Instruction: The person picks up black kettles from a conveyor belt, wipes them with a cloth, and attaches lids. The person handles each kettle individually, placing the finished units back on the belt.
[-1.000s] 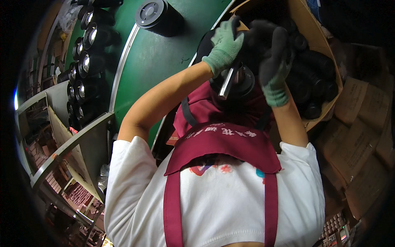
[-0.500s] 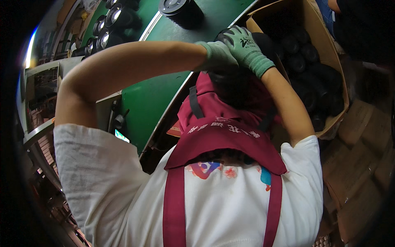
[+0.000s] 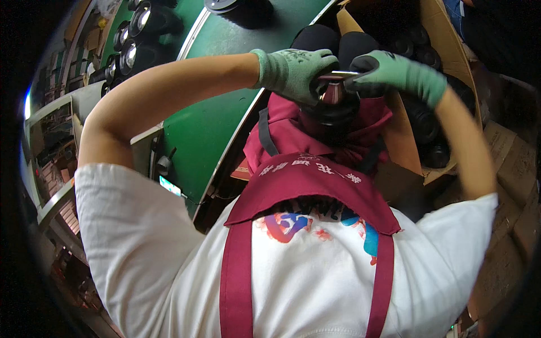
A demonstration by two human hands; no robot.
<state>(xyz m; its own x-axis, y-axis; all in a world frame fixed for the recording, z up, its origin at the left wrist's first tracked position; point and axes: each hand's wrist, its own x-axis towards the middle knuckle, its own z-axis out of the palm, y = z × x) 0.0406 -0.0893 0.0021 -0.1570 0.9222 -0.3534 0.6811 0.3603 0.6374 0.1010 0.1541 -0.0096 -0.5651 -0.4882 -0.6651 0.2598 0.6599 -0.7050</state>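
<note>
Both gloved hands on a small dark part over my apron

My left hand, in a green glove, is curled around a small dark round part held just above my maroon apron. My fingers wrap its upper side, closed on it. My right hand, gloved the same, comes in from the other side; its dark fingertips pinch a thin silvery piece at the top of the part, narrow and closed on it. The two hands touch the part from opposite sides, and it sits between them, over my chest and beside the edge of the green surface. Behind my hands an open cardboard box holds more dark round pieces. Further left on the surface stand several black cylinders with shiny tops, well apart from my hands
</note>
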